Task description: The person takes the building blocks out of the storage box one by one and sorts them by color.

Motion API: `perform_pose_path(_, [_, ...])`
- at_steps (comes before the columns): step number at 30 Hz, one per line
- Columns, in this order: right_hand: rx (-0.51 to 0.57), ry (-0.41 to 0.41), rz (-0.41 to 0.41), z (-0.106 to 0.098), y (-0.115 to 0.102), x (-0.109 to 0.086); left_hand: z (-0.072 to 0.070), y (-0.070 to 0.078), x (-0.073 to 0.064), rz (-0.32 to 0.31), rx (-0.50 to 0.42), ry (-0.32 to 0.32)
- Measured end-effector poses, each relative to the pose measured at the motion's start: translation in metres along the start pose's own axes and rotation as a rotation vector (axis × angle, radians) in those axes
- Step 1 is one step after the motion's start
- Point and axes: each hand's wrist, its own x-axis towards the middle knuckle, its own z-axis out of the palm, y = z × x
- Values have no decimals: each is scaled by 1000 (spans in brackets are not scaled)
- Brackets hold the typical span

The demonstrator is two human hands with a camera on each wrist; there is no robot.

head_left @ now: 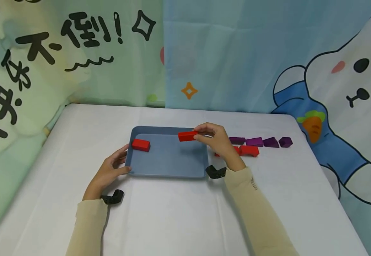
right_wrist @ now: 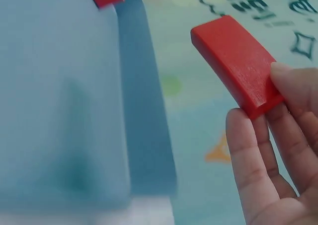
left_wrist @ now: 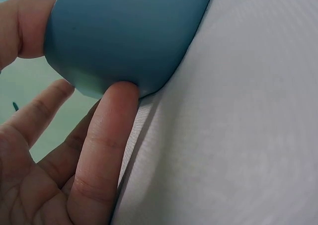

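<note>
My right hand (head_left: 216, 140) pinches a red rectangular block (head_left: 187, 136) between thumb and fingertips, above the far right part of a blue-grey tray (head_left: 169, 172). In the right wrist view the same block (right_wrist: 236, 61) tilts, held by one end. A second red block (head_left: 140, 145) lies inside the tray at its left side. At the tray's left end, my left hand (head_left: 108, 171) grips the tray with thumb and fingers apart along the edge. Close up in the left wrist view, its fingers (left_wrist: 102, 145) touch the tray's outer wall (left_wrist: 124, 36).
Right of the tray, several purple blocks (head_left: 254, 142) lie in a row on the white table (head_left: 172, 217). More red blocks (head_left: 249, 151) lie in front of them, partly hidden by the right hand. A printed cloth (head_left: 230, 64) hangs behind the table.
</note>
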Motion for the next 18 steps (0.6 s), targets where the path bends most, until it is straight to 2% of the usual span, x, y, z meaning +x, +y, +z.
perform_pose_path(9, [-108,148,72,-80,17,-48,3,2,-2,-3,2,-12])
perform_pose_path(14, [-175,226,124,-116,33,-70,2,3,-6,-17,1,-9])
perform_pose_path(18, [-235,286,132,-142,48,-83,3,5,-6,-11,10,-15])
